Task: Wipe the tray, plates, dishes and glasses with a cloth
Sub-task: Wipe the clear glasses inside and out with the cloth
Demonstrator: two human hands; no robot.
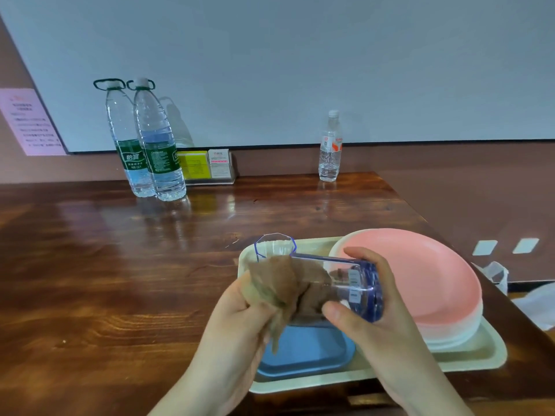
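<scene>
Both hands are working above the tray (pixel 468 360): right hand (pixel 371 298) gripping a sideways glass (pixel 351 283), left hand (pixel 240 310) clutching a brown cloth (pixel 285 283) stuffed inside.

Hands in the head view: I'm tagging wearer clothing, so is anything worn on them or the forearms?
Nothing shows: the left hand and right hand are bare, without gloves, rings, watch or bracelets, and both forearms are unsleeved down to the frame edge.
</scene>
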